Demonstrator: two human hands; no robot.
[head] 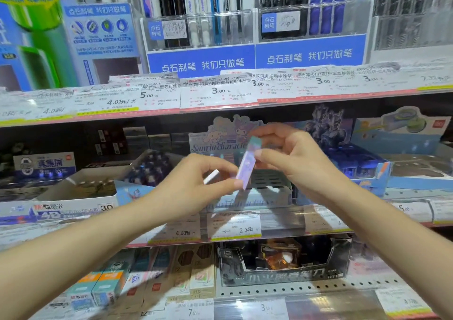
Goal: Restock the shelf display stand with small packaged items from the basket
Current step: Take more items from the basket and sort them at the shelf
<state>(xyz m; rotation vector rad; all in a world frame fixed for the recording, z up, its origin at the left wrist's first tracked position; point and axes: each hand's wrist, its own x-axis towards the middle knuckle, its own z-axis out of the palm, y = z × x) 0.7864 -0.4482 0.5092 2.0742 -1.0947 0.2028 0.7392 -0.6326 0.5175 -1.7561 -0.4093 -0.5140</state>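
A slim lilac and teal packaged item (248,163) stands almost upright in mid-air between both hands. My right hand (291,159) pinches its upper part with thumb and fingers. My left hand (196,185) touches its lower end with the fingertips and also holds a small white item (211,176). Just behind them stands the Sanrio display stand (220,143), its slotted tray (272,181) showing several open slots. The basket is out of view.
A white eraser box (73,197) sits left of the stand, a blue display box (372,170) to its right. Price tags line the shelf edge (232,226). Pen displays fill the shelf above (255,38); a black sharpener box (284,263) stands below.
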